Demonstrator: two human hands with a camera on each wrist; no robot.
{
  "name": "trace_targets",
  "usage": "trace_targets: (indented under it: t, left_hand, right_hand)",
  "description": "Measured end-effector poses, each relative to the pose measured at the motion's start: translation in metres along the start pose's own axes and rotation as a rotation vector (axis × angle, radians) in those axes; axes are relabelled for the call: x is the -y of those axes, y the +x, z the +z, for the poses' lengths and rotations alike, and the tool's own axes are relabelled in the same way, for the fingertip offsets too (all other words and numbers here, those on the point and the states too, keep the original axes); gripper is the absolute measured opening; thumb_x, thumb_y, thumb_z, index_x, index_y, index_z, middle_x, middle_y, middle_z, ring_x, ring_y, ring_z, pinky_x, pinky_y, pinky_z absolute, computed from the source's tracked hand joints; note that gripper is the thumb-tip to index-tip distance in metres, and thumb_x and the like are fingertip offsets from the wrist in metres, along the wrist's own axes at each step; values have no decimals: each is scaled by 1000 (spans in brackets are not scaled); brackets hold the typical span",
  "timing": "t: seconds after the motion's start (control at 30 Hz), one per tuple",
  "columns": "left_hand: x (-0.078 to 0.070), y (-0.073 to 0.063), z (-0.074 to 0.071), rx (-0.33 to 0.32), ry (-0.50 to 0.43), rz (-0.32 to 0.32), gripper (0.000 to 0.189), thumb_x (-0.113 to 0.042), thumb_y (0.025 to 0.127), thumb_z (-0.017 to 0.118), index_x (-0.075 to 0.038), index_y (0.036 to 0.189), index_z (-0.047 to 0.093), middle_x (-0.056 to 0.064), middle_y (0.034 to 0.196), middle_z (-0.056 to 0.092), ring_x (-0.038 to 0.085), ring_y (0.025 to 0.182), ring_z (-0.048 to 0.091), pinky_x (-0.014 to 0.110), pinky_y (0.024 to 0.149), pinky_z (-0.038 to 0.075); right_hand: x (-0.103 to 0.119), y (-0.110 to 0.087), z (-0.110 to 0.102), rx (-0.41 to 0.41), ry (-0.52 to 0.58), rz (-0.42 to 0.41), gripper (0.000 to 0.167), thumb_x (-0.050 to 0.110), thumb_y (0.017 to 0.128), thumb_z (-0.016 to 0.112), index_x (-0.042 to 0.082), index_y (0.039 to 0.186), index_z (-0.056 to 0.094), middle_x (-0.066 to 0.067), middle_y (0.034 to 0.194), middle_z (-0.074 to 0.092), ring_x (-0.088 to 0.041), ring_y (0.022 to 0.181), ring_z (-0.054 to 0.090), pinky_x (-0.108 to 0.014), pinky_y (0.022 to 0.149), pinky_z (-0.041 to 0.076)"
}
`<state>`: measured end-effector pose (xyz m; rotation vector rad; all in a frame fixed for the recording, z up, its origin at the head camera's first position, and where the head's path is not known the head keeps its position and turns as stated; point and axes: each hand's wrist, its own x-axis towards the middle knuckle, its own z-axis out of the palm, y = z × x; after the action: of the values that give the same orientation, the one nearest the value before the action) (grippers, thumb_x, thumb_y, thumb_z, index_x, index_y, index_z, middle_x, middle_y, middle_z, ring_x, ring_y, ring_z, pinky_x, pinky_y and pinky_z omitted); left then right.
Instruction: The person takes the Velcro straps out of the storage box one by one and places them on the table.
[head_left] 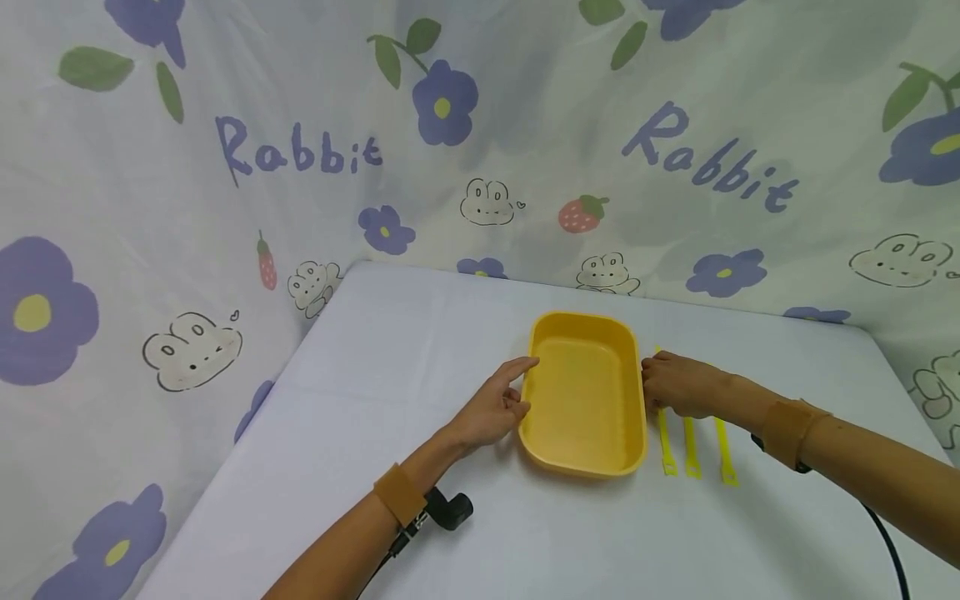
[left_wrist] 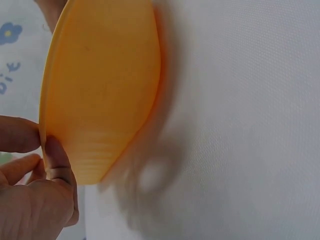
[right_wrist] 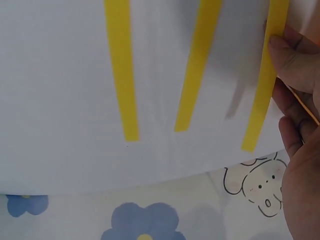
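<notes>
A shallow yellow plastic tray (head_left: 581, 408) with rounded corners rests on the white table. My left hand (head_left: 489, 410) pinches its left rim; in the left wrist view the thumb (left_wrist: 57, 157) presses the outer wall and the index finger lies across the rim. Beside the tray's right side, my right hand (head_left: 684, 385) pinches the nearest of three flat yellow cable straps, each with a wider slotted end. In the right wrist view this held strap (right_wrist: 261, 100) lies under the thumb, its far end apart from its shadow. The middle strap (right_wrist: 194, 70) and right strap (right_wrist: 121, 75) lie flat.
The white tabletop (head_left: 420, 333) ends at a curtain (head_left: 300, 225) printed with flowers, rabbits and lettering, behind and to the left. Each wrist wears a brown band, and a small black camera (head_left: 450, 510) shows at the left one. A black cable (head_left: 885, 533) hangs at the right arm.
</notes>
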<state>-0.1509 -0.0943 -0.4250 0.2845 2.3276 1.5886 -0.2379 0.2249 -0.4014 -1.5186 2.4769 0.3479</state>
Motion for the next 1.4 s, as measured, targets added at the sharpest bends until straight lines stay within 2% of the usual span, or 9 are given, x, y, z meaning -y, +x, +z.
trace_targets:
  t: [0.33, 0.47, 0.63, 0.83, 0.97, 1.07, 1.27, 1.4]
  left_hand:
    - [1, 1, 0, 1, 11, 2, 65, 2, 97, 56, -19, 156, 36, 0, 161, 30, 18, 92, 52, 23, 73, 48]
    - [-1, 1, 1, 4, 9, 5, 65, 3, 97, 55, -18, 156, 36, 0, 162, 29, 18, 93, 52, 23, 74, 49]
    - [-1, 1, 1, 8, 12, 8, 65, 2, 97, 56, -18, 156, 36, 0, 162, 29, 17, 94, 52, 23, 74, 49]
    - [0, 1, 0, 5, 13, 4, 65, 2, 97, 55, -18, 156, 36, 0, 161, 30, 18, 94, 51, 25, 74, 48]
    - [1, 0, 0, 2, 12, 0, 65, 2, 97, 56, -19, 156, 36, 0, 162, 29, 19, 95, 51, 25, 74, 48]
    - [1, 1, 0, 4, 11, 3, 65, 2, 98, 55, -18, 156, 36, 0, 162, 29, 18, 94, 51, 24, 74, 48]
    - [2, 3, 0, 12, 0, 13, 64, 3, 97, 55, -17, 156, 36, 0, 162, 28, 17, 92, 52, 23, 73, 48]
    - [0, 2, 0, 12, 3, 8, 65, 2, 97, 55, -18, 156, 35, -1, 162, 28, 17, 93, 52, 23, 73, 49]
  right_hand:
    - [-6, -2, 5, -53, 97, -2, 27, 7, 83, 78, 32, 78, 70, 17, 79, 60, -11, 81, 43, -40, 86, 43]
    - [-4, -2, 6, -67, 142, -3, 24, 13, 85, 76, 36, 82, 70, 22, 84, 61, -11, 86, 46, -43, 90, 43]
    - [-2, -2, 8, -56, 163, 10, 24, 11, 86, 77, 33, 81, 68, 20, 87, 61, -14, 92, 50, -47, 94, 43]
    - [-2, -4, 12, -107, 107, 0, 31, 12, 79, 82, 36, 98, 75, 16, 104, 68, -16, 100, 54, -43, 92, 44]
    - [-2, -5, 14, -141, 88, 2, 33, 20, 78, 84, 29, 109, 75, 12, 107, 70, -15, 98, 55, -40, 88, 46]
    - [-1, -6, 14, -143, 104, 70, 38, 30, 79, 83, 22, 114, 74, 8, 107, 71, -16, 94, 56, -40, 87, 49]
    - [1, -10, 15, -91, 196, 375, 65, 58, 72, 82, 10, 114, 72, -5, 106, 72, -26, 96, 63, -49, 89, 53]
    - [1, -11, 19, -51, 211, 496, 82, 74, 64, 78, 7, 112, 72, -4, 95, 71, -24, 85, 61, -47, 81, 54]
